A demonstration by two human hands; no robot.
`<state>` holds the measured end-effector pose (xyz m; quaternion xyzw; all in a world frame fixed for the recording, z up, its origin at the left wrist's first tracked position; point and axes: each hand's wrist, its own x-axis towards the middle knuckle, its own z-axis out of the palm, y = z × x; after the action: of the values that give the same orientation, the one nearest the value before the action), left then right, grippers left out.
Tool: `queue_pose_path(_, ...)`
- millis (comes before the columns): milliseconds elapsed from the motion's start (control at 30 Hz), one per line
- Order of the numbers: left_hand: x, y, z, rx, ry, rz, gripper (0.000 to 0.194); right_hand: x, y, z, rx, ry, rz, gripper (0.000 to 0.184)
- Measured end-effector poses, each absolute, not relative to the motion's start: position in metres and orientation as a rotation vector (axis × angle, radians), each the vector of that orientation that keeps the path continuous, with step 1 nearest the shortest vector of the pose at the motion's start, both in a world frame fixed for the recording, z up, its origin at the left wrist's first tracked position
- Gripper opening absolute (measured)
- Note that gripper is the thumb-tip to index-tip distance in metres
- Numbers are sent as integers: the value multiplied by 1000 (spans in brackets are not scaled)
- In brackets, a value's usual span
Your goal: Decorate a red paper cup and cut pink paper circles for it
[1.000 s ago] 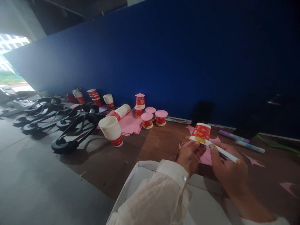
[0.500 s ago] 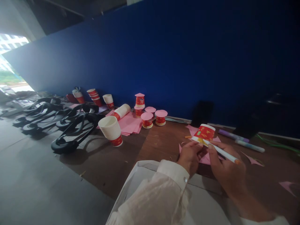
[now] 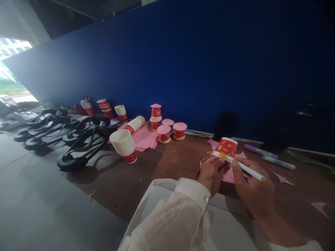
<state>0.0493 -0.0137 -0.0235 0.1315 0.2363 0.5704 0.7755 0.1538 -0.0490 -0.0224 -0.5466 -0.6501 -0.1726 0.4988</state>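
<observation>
A red paper cup [image 3: 225,146] with gold patterns is upside down in my left hand [image 3: 211,173], whose fingers close on its white rim. My right hand [image 3: 255,188] is shut on a white marker pen [image 3: 250,170] with an orange end. The pen's tip meets the cup's rim, where a yellow patch of colour shows. Beneath the hands lie cut scraps of pink paper [image 3: 229,176]. The orange pen cap [image 3: 209,152] rests on the table just left of the cup.
A purple marker [image 3: 260,151] and a pale marker [image 3: 278,162] lie to the right. Several small cups with pink paper tops [image 3: 164,130] stand left of centre. A cup stack [image 3: 123,146], pink sheets [image 3: 145,137] and black headsets [image 3: 75,162] are farther left. A white box [image 3: 157,190] is nearest me.
The cup has shifted slightly left and tilted a little in my left hand. The pen's tip stays at the rim, and the yellow patch has moved along with the cup.
</observation>
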Motion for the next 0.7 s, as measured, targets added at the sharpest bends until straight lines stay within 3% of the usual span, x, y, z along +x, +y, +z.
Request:
queue_pose_path(233,48,-12,-26,261,492,1233,26,156,-49,-26,-1349,-1555,-445,24)
queue_pose_path(700,42,-12,-18,151,467,1224,5,156,-49,-26,-1372,-1549,-439,26)
